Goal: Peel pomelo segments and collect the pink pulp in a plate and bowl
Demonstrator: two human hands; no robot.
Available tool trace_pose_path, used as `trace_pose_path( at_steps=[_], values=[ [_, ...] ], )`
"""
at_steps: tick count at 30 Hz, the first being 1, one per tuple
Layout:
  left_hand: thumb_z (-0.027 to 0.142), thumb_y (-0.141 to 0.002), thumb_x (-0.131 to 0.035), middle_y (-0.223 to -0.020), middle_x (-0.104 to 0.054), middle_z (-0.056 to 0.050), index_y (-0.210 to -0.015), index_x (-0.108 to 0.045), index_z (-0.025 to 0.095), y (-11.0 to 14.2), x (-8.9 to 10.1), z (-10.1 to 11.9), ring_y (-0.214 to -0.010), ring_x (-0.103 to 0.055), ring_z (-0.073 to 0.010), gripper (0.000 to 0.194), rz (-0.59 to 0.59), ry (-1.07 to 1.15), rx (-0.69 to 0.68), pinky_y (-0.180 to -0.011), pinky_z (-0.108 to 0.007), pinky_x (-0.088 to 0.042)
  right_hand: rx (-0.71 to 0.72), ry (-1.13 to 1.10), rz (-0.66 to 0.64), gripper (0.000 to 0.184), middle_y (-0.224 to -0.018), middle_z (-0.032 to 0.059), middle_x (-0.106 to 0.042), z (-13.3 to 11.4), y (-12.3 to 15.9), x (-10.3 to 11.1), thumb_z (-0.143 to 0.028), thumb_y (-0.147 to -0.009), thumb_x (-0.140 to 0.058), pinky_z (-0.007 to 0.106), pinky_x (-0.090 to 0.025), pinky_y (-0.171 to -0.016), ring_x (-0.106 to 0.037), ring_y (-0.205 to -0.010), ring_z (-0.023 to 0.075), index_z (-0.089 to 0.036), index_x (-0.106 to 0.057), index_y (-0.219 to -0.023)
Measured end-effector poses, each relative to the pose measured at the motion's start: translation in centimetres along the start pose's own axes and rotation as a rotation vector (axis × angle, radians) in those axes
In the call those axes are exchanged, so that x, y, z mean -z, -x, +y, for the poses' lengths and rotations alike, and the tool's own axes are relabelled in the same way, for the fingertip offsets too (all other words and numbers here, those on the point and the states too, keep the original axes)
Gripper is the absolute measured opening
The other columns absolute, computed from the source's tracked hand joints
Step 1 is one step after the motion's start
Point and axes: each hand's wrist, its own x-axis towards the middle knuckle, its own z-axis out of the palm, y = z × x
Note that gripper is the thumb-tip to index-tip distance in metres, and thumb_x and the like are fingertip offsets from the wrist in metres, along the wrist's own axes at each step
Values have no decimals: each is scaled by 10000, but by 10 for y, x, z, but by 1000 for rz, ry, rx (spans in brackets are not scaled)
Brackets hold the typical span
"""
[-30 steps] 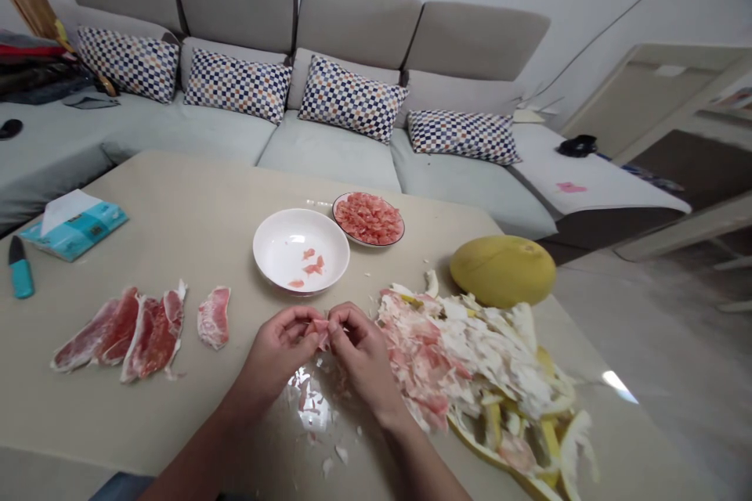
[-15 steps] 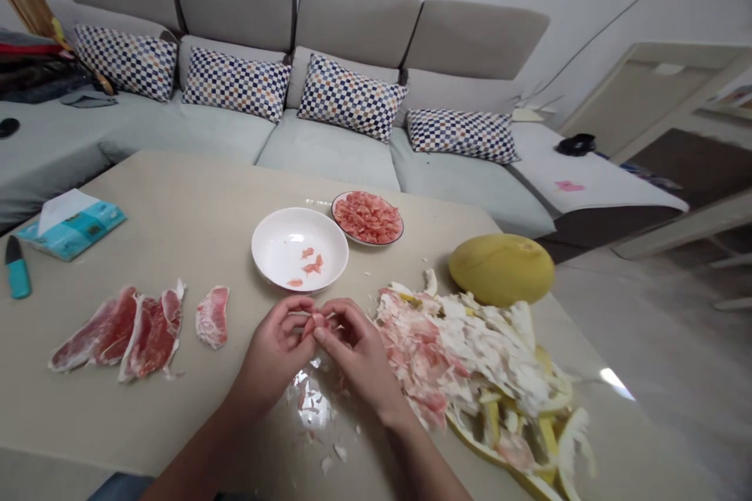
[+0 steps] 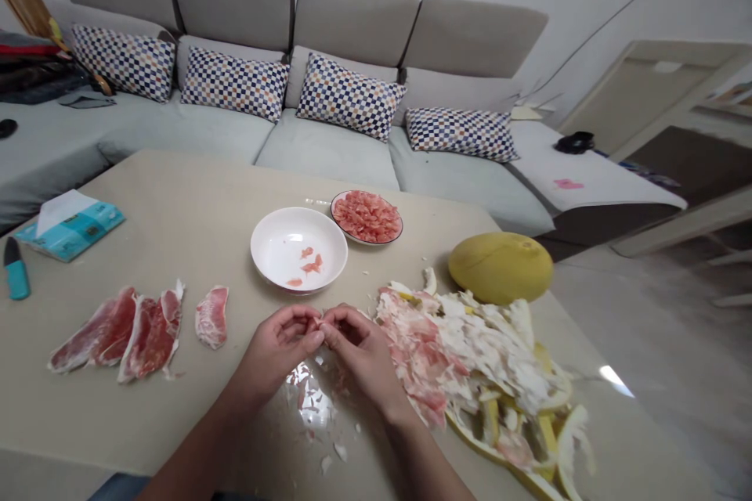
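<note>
My left hand (image 3: 280, 346) and my right hand (image 3: 359, 348) meet fingertip to fingertip just in front of a white bowl (image 3: 276, 254). Pinched between them is a small piece of pink pomelo flesh (image 3: 317, 322), mostly covered by the fingers. A few pink bits of pulp (image 3: 312, 264) lie in the bowl. Behind it stands a dark-rimmed plate heaped with pomelo pulp (image 3: 367, 217). Left of my hands are a single pomelo segment (image 3: 212, 317) and larger pomelo segments (image 3: 151, 333) with white skin on them. Scraps lie on the table under my hands.
A pile of peel and membrane (image 3: 470, 352) spreads right of my right hand, with a whole yellow pomelo (image 3: 500, 267) behind it. At the left are a tissue pack (image 3: 71, 227) and a knife with a turquoise handle (image 3: 17, 279). A sofa (image 3: 329, 145) runs beyond the table (image 3: 193, 196).
My fingertips have drawn closer together and dipped slightly, and less of the pink piece shows between them. The bowl, plate and segments stay as they were.
</note>
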Motion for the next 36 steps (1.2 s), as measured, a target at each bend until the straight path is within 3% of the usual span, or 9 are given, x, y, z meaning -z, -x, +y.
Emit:
trace_pose_path(
  at_steps=[5, 11, 18, 23, 26, 31, 36],
  values=[
    [250, -696, -794, -912, -694, -38, -905, -664, 179, 3, -5, 2, -915, -635, -174, 256, 21, 98, 67, -860, -278, -467, -116, -263, 7, 247, -704, 3, -631, 8, -2, 0, -406, -777, -748, 240, -416, -626, -550, -654, 130, -183, -642, -761],
    [210, -701, -795, -880, -667, -23, -930, -620, 182, 3, -9, 0, -851, -632, -144, 289, 31, 265, 12, -801, -252, -496, -278, -665, -37, 256, -646, -20, -588, 7, -3, -6, -345, -728, -810, 185, -397, -561, -489, -565, 80, -164, -629, -746],
    [220, -776, -744, -938, -681, -48, -1006, -619, 171, 6, -10, -3, -855, -659, -137, 267, 24, 358, 12, -831, -268, -528, -289, -803, -47, 236, -692, -15, -601, 5, -2, -9, -302, -713, -822, 188, -417, -576, -489, -582, 83, -169, -637, -775],
    [269, -777, -744, -956, -702, -59, -1051, -648, 174, 6, -6, -1, -888, -663, -154, 305, 77, 233, -22, -843, -262, -517, -173, -497, -4, 232, -679, -22, -591, 9, -1, -2, -390, -803, -734, 203, -409, -588, -509, -603, 96, -180, -637, -821],
    [313, -775, -740, -966, -718, -76, -1034, -679, 164, 6, -3, 1, -914, -662, -181, 305, 80, 132, -43, -857, -280, -508, -121, -266, -22, 264, -784, 2, -644, 8, -3, 1, -417, -794, -730, 242, -458, -670, -582, -709, 136, -194, -653, -913],
    [306, -760, -748, -1061, -726, -91, -1022, -688, 172, 3, -4, 1, -1051, -645, -226, 300, 72, 63, -51, -938, -315, -479, 30, 46, 68, 195, -860, 34, -670, 5, -3, -2, -367, -828, -697, 291, -483, -740, -615, -800, 174, -205, -700, -938],
    [288, -724, -776, -1020, -737, -80, -995, -696, 166, 0, -3, -3, -1011, -659, -213, 308, 159, 26, -63, -925, -310, -492, 201, 227, 139, 94, -823, 34, -669, 3, 2, -5, -287, -850, -678, 284, -469, -696, -615, -764, 168, -204, -721, -860]
  ],
)
